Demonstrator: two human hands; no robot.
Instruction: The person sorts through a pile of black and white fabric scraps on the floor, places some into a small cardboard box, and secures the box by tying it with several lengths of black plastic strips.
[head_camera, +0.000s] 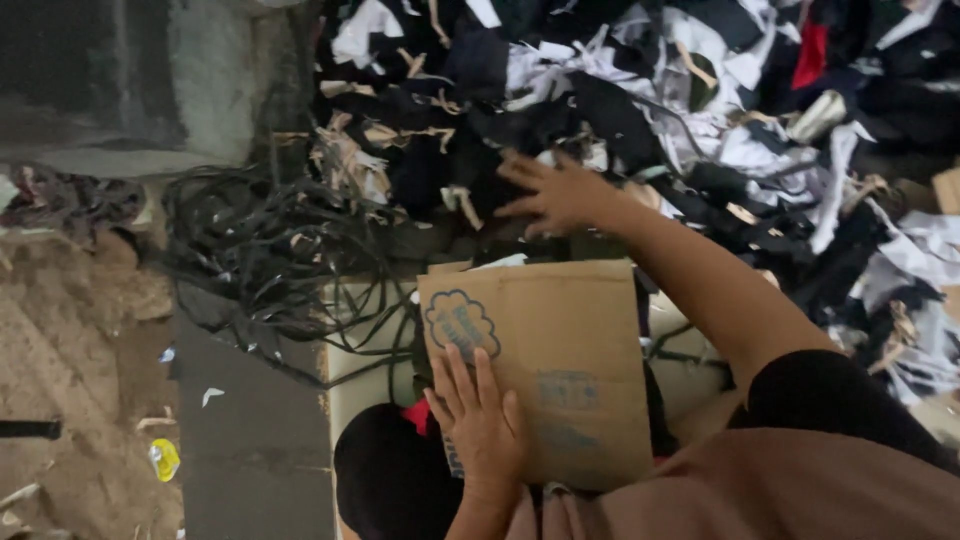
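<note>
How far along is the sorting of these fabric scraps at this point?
Done: dark cloth with a bit of red already lies below the cardboard sheet. In hand: the left hand rests flat on that cardboard, while the right hand reaches with spread fingers into the scrap pile, holding nothing visible. Left: most of it, since the large pile and the black strips lie unsorted.

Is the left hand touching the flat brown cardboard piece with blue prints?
Touching. The head view shows the left hand lying flat, palm down, on the flat brown cardboard piece, with no gap.
</note>
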